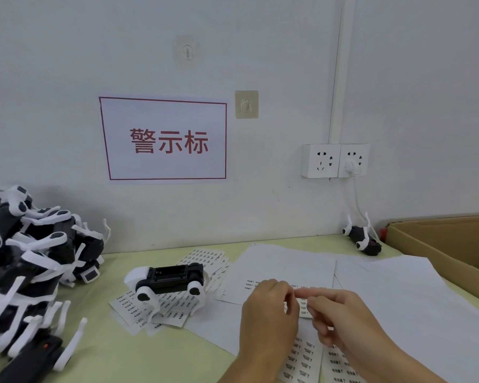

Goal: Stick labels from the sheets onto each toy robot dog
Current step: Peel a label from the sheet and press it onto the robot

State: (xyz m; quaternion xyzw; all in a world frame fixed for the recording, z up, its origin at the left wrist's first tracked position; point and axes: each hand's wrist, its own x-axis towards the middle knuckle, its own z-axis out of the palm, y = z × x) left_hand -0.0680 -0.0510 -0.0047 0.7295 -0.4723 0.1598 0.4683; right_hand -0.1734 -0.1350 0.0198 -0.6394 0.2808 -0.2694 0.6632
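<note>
One black-and-white toy robot dog (169, 283) lies on its back in the middle of the table, on top of loose label sheets (161, 310). My left hand (268, 313) and my right hand (340, 319) meet over a label sheet (302, 355) at the near edge. The fingers of both hands are curled and pinch a small label strip (302, 302) between them. A pile of several more dogs (31, 261) fills the left side. A single dog (362, 240) lies at the back right by the wall.
Blank backing sheets (288, 266) spread across the right half of the table. An open cardboard box (448, 244) stands at the right edge. On the wall are a red-framed sign (163, 139) and sockets (335, 160) with a white cable hanging down.
</note>
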